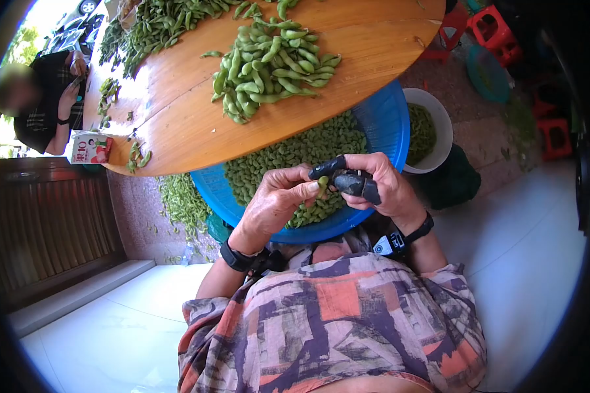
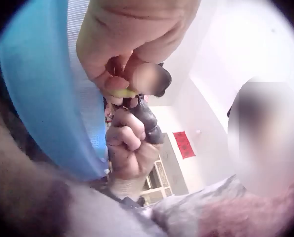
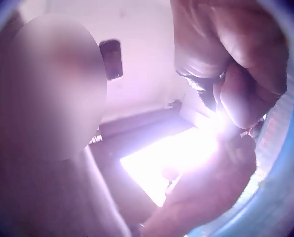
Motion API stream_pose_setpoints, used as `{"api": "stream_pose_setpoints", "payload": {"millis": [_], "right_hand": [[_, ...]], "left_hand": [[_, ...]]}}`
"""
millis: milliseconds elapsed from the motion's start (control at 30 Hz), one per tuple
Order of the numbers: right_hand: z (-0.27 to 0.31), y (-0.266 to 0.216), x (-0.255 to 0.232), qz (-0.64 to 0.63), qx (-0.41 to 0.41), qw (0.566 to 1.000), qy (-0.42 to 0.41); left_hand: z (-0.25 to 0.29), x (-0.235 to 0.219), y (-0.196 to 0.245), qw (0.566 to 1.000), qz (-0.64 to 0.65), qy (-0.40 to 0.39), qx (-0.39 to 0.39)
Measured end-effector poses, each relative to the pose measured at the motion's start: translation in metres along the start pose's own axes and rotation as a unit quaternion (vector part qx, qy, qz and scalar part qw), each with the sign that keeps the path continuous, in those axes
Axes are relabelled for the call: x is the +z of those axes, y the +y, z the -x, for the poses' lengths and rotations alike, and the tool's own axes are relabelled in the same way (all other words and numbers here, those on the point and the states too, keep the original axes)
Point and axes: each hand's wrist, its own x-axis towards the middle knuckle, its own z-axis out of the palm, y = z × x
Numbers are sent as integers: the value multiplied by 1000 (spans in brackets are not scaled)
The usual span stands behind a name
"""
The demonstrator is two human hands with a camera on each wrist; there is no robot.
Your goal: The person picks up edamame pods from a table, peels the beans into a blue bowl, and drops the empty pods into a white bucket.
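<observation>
Over the basin, my left hand (image 1: 272, 200) pinches a green soybean pod (image 1: 322, 186) between thumb and forefinger. My right hand (image 1: 383, 183) meets it from the other side, its fingers curled and its black-covered thumb and forefinger at the pod's far end. In the left wrist view the pod (image 2: 123, 93) shows as a bright green strip between the two hands. Glare in the right wrist view hides it where the hands meet. Below the hands is a wide blue basin (image 1: 403, 121) full of shelled green soybeans (image 1: 331, 141).
A wooden table (image 1: 367, 46) bears a heap of pods (image 1: 265, 69) and a bigger pile (image 1: 154, 29). A white bucket (image 1: 444, 124) of green pieces stands right of the basin. Empty-looking husks (image 1: 180, 200) litter the floor at left. Across the table sits another person (image 1: 46, 92) beside a carton (image 1: 88, 149).
</observation>
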Motion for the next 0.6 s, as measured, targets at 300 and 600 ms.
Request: {"api": "stream_pose_setpoints", "payload": {"millis": [300,600], "right_hand": [[-4,0,10,130,-27,990,41],[-7,0,27,342,-175,918,98]], "left_hand": [[-2,-1,-5,999,-29,-7,27],[2,16,3,932,-323,85,143]]}}
